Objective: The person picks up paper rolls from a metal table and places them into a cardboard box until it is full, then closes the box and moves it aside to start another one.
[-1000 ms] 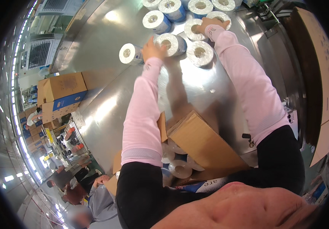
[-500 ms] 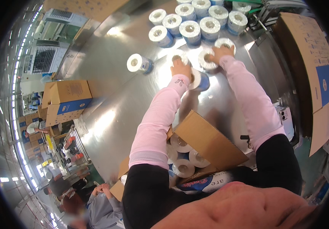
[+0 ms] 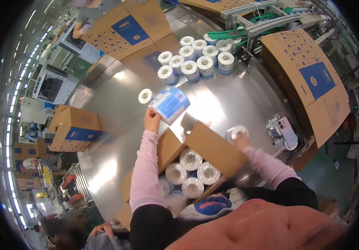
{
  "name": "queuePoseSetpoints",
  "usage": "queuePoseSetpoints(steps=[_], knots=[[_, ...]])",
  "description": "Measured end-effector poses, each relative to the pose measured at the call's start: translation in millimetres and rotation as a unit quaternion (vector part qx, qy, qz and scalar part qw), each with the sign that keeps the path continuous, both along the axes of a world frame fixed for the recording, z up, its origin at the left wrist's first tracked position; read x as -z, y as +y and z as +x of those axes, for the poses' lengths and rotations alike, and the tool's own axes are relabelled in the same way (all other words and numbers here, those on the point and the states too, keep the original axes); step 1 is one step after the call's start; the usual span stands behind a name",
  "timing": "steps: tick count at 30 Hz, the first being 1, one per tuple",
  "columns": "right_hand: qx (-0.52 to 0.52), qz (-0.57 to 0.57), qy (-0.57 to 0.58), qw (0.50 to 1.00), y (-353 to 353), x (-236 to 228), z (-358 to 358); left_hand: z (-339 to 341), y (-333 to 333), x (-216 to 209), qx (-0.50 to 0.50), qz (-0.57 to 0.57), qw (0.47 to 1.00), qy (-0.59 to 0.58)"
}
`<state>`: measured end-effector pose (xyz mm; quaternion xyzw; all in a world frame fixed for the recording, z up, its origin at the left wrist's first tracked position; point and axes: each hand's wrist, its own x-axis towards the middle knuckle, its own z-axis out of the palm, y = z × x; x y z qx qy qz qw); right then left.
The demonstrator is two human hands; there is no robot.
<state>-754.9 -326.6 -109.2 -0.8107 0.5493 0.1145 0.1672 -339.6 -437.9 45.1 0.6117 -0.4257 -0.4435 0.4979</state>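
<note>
My left hand is closed on the end of a plastic-wrapped paper roll with a blue label, held tilted above the steel table. Motion blurs it, and I cannot tell whether a second roll is in that grip. My right hand has its fingers over another paper roll, low over the table on the right of the box flap. Between my arms stands an open cardboard box with several white rolls upright inside. A single roll sits beyond my left hand.
Several rolls stand grouped at the far side, beside a green-railed conveyor. Flattened cartons lean at the right, near a phone on a stand. Another open box is at left. A person is at far left.
Both hands have come back from the far rolls toward the box, bringing rolls with them. The left one now holds its roll raised and tipped. My view has shifted, showing more of the far side.
</note>
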Motion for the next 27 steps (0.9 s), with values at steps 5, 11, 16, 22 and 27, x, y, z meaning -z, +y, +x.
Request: queuePoseSetpoints(steps=[5, 11, 16, 22, 27], knots=[[0.155, -0.134, -0.403, 0.892, -131.4, -115.8, -16.8, -27.4, 109.8, -162.0, 0.037, -0.080, 0.956, 0.282], [-0.067, -0.231, -0.501, 0.831, -96.0, -343.9, 78.4, -14.7, 246.3, -190.8, 0.109, -0.086, 0.971, -0.195], [-0.581, -0.205, -0.200, 0.762, -4.3, -353.2, 133.3, -68.0, 305.7, -176.9, 0.200, -0.097, 0.767, -0.602], [-0.648, -0.002, -0.062, 0.759, 79.8, -373.5, 134.3, -91.2, 332.3, -171.9, 0.358, -0.030, 0.758, -0.544], [-0.464, 0.026, -0.133, 0.876, 76.1, -309.9, 97.0, -92.9, 347.9, -138.5, 0.373, -0.089, 0.707, -0.594]])
